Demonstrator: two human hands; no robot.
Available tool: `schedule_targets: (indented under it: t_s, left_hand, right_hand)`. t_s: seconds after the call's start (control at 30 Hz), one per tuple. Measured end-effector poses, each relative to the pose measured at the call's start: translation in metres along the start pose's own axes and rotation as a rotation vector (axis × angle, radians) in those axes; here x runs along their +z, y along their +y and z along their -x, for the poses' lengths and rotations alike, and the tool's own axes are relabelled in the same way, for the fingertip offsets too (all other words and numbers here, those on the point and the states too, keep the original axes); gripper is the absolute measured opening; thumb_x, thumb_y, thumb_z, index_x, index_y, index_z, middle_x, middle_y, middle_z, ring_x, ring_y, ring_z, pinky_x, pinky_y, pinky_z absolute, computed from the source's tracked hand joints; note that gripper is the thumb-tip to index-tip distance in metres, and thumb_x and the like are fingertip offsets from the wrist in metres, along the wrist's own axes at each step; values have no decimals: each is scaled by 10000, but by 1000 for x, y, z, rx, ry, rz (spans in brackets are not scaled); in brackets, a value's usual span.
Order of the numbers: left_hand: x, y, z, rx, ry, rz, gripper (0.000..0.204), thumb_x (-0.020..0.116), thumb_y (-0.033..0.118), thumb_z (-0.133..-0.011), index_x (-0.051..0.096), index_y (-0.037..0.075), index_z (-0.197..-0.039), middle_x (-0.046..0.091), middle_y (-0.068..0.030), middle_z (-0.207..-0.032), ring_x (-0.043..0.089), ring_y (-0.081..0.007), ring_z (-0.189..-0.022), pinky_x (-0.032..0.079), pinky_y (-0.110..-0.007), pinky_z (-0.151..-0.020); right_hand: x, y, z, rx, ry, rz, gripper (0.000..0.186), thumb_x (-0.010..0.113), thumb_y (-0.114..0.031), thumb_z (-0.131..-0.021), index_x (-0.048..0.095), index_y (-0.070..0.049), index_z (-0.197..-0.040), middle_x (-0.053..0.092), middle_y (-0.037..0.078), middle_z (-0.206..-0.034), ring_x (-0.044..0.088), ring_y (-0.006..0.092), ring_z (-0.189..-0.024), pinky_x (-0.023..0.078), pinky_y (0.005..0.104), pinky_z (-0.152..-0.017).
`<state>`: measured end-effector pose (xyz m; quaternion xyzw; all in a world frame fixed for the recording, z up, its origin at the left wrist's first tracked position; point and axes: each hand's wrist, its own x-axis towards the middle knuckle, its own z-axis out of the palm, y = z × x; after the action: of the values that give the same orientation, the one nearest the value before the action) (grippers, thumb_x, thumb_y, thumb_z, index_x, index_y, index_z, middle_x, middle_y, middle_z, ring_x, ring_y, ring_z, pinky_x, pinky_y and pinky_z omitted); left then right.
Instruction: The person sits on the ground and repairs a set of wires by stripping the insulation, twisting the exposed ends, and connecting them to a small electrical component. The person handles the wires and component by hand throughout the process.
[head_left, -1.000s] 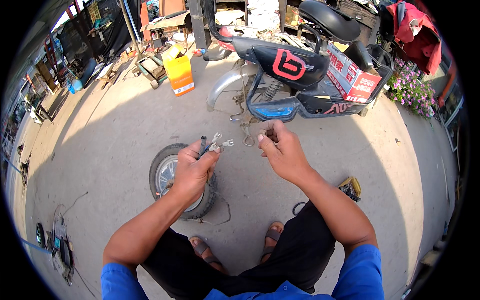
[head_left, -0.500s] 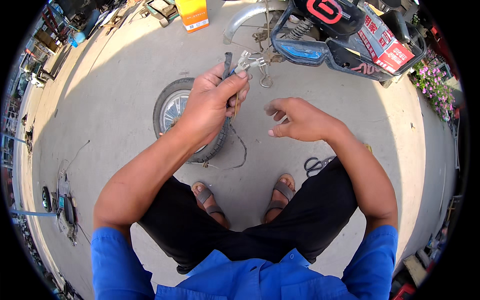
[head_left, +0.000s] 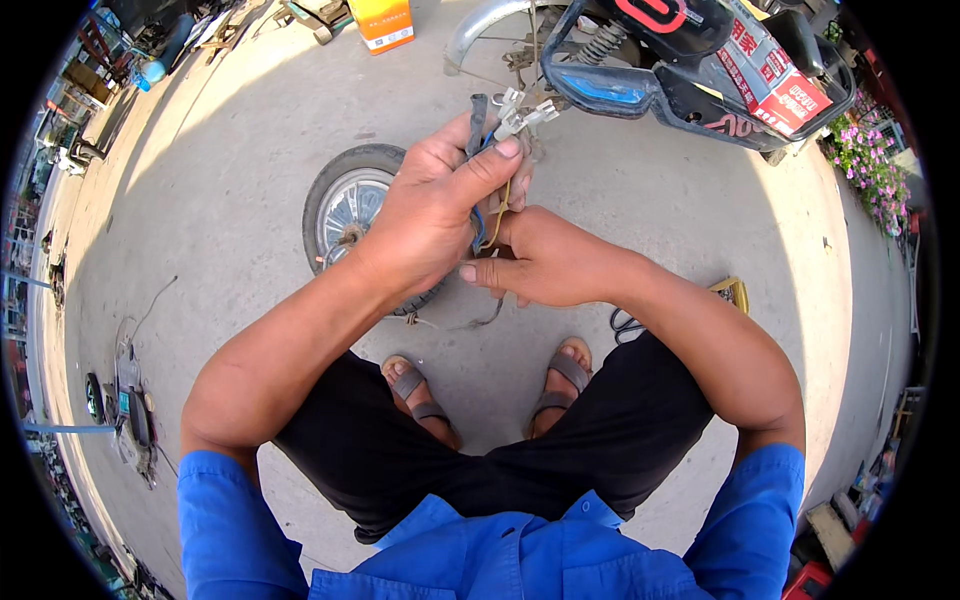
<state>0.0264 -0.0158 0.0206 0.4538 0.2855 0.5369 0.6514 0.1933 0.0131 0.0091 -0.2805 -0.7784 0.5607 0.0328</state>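
Note:
My left hand grips a bundle of wires. White plastic connectors stick out beyond its thumb, with a flat black sleeve end beside them. Blue and yellow wires run down from this hand. Just below it, my right hand is curled round the cable, its thumb pointing left; its other fingers are mostly hidden. Lower down, the dark cable comes out and curves toward the wheel, a spoked-looking hub with a black tyre lying on the ground behind my left forearm.
At the upper right stands a scooter frame carrying a red and white carton. An orange box is at the top. Black-handled scissors lie by my right knee, beside a yellow-edged item. Loose parts lie at left.
My right hand has moved left to the cable beneath my left hand. The left hand, with the connectors, has shifted slightly right and up.

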Motion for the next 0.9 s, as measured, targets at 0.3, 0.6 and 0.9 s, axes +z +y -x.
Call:
schedule_targets:
  t_s: [0.3, 0.6, 0.9]
  left_hand:
    - [-55, 24, -2, -78, -195, -599, 534, 704, 263, -947, 521, 7, -1379, 632, -108, -1210, 588, -180, -1123, 466, -346, -1004]
    - [-196, -72, 98, -529, -577, -1276, 617, 852, 108, -743, 589, 31, -1295, 645, -126, -1066, 639, -307, -991, 509, -402, -868]
    - [-185, -162, 139, -256, -576, -1417, 652, 838, 138, -697, 587, 86, -1296, 629, -118, -1006, 631, -355, -959, 503, -462, -800]
  right_hand:
    - [-11, 8, 11, 96, 152, -149, 299, 572, -217, -1011, 635, 66, -935, 660, 106, -796, 697, 187, -695, 585, 312, -632]
    - [-18, -9, 25, 66, 203, -305, 304, 560, -239, -1031, 645, 44, -961, 676, 91, -843, 689, 160, -688, 583, 286, -644]
    - [-25, -31, 30, -8, 273, -418, 308, 582, -260, -1026, 647, 38, -980, 695, 104, -880, 691, 158, -705, 594, 292, -619]
